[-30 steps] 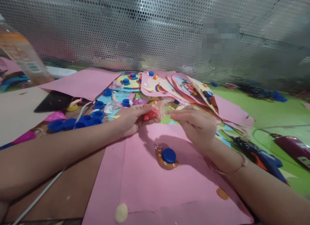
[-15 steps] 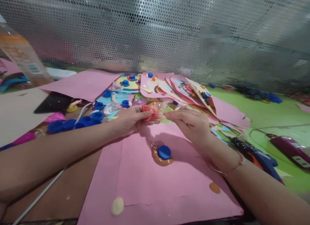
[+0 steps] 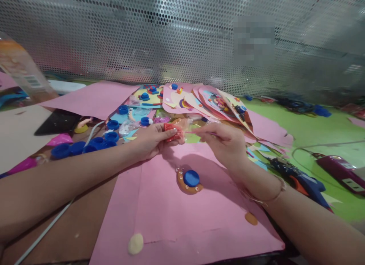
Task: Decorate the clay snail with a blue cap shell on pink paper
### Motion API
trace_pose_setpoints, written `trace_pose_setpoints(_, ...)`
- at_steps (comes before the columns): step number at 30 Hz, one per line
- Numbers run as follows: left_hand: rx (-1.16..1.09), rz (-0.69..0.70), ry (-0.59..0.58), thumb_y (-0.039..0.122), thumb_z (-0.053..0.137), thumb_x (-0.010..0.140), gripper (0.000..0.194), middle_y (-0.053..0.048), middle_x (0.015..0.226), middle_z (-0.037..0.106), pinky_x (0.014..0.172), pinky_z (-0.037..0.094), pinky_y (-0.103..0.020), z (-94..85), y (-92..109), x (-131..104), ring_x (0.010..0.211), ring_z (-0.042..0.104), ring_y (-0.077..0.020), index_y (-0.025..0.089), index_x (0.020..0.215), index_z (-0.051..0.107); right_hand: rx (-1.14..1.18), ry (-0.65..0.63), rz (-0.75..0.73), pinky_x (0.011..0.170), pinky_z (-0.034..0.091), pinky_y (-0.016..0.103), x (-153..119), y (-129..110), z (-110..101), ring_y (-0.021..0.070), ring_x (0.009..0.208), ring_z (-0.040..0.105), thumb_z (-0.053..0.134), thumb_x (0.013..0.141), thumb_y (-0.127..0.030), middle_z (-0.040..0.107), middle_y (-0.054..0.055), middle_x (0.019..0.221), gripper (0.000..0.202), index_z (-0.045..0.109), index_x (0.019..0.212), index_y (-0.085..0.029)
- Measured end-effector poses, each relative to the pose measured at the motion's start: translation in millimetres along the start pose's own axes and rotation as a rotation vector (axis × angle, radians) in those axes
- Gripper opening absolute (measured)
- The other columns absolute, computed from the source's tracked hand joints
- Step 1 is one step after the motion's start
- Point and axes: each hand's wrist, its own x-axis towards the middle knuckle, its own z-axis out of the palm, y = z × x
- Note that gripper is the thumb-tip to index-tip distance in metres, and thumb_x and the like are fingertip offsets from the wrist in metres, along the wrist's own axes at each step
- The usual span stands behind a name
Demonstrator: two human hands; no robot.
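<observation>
My left hand (image 3: 155,141) is closed round a small clear plastic packet with a soft red lump, like clay, inside (image 3: 173,132). Beside the packet's opening, my right hand (image 3: 225,143) pinches a thin pink stick (image 3: 188,132), its tip at the bag's mouth. Below both hands lies a pink sheet of card (image 3: 165,211). On it rests a brown crescent of clay with small white rings (image 3: 185,187), curved around a blue bottle cap (image 3: 191,178). A flat cream clay disc (image 3: 135,243) and an orange-brown one (image 3: 251,218) are stuck nearer the front edge.
Several blue caps (image 3: 97,143) cluster at left beside a dark phone-like slab (image 3: 57,122) and a white cable (image 3: 45,230). Decorated cards (image 3: 182,101) overlap at the back. A glue gun (image 3: 302,185) and a purple power strip (image 3: 340,173) lie right. A bottle (image 3: 25,71) stands left.
My right hand's fingers have curled in, and a thin pink stick now shows between them and the packet. My left hand still holds the packet. The view has shifted slightly.
</observation>
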Motion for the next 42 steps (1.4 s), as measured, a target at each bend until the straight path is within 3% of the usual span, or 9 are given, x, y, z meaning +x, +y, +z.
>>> trace_pose_setpoints(2,-0.029,0.02,0.076,-0.002,0.059,0.078,0.019,-0.001,0.057,0.065,0.058,0.054,-0.014,2.7,1.5,0.3,0.053,0.062,-0.0061,0.008,0.063,0.061,0.091,0.067,0.126,0.054,0.055,0.024,1.1,-0.6,-0.9,0.0121,0.057,0.065,0.059,0.078,-0.013,0.068,0.0,0.065,0.009,0.065,0.076,-0.018)
trace_pose_setpoints(6,0.007,-0.003,0.101,-0.003,0.056,0.079,0.019,-0.001,0.056,0.064,0.056,0.054,-0.015,4.1,1.6,-2.2,0.052,0.064,-0.0078,0.01,0.065,0.058,0.215,0.037,0.249,0.056,0.057,0.025,2.3,0.1,2.0,0.0122,0.057,0.066,0.059,0.077,-0.015,0.063,-0.001,0.065,0.002,0.058,0.077,-0.017)
trace_pose_setpoints(11,0.098,-0.006,0.068,-0.003,0.068,0.068,0.02,0.0,0.059,0.066,0.051,0.051,-0.015,0.0,-3.3,-5.0,0.05,0.062,-0.0084,0.012,0.072,0.055,0.143,0.0,0.182,0.056,0.055,0.024,-0.2,-0.1,5.3,0.0105,0.058,0.065,0.055,0.077,-0.011,0.06,-0.002,0.067,0.007,0.055,0.077,-0.018)
trace_pose_setpoints(16,0.107,0.004,0.083,0.0,0.069,0.066,0.022,0.001,0.058,0.064,0.05,0.05,-0.017,-0.4,-3.3,-4.5,0.051,0.063,-0.0095,0.013,0.073,0.053,0.108,0.05,0.148,0.055,0.054,0.023,-2.1,-3.0,4.1,0.0102,0.058,0.064,0.054,0.076,-0.009,0.06,-0.002,0.066,0.01,0.056,0.078,-0.018)
trace_pose_setpoints(22,0.12,0.023,0.088,0.0,0.07,0.064,0.021,0.0,0.055,0.063,0.046,0.048,-0.018,3.5,-1.4,-5.3,0.049,0.061,-0.0102,0.012,0.068,0.053,0.154,-0.009,0.18,0.055,0.053,0.023,-2.4,-1.0,5.4,0.0102,0.057,0.063,0.055,0.077,-0.012,0.061,-0.002,0.065,0.006,0.057,0.079,-0.018)
trace_pose_setpoints(29,0.075,0.083,0.066,0.002,0.077,0.055,0.028,0.002,0.054,0.063,0.049,0.048,-0.017,-2.5,-6.7,-0.4,0.051,0.062,-0.0102,0.013,0.067,0.054,0.292,-0.052,0.316,0.054,0.055,0.024,-0.3,-0.2,6.8,0.0103,0.054,0.063,0.061,0.076,-0.019,0.061,-0.002,0.063,0.003,0.059,0.078,-0.017)
trace_pose_setpoints(36,0.097,0.084,0.029,0.012,0.085,0.047,0.036,0.002,0.053,0.062,0.051,0.048,-0.018,-1.6,-5.6,-0.4,0.051,0.061,-0.0095,0.013,0.064,0.053,0.132,-0.015,0.167,0.056,0.053,0.024,-2.8,-6.9,4.1,0.0099,0.059,0.062,0.057,0.078,-0.015,0.063,0.0,0.069,0.004,0.059,0.078,-0.018)
trace_pose_setpoints(42,0.164,0.057,-0.029,0.024,0.088,0.044,0.039,0.001,0.054,0.063,0.052,0.046,-0.019,-4.6,-6.6,-2.4,0.051,0.058,-0.0086,0.013,0.064,0.056,0.277,-0.044,0.361,0.055,0.052,0.025,0.3,-3.1,7.2,0.0098,0.054,0.06,0.062,0.072,-0.016,0.061,-0.002,0.061,0.002,0.061,0.073,-0.017)
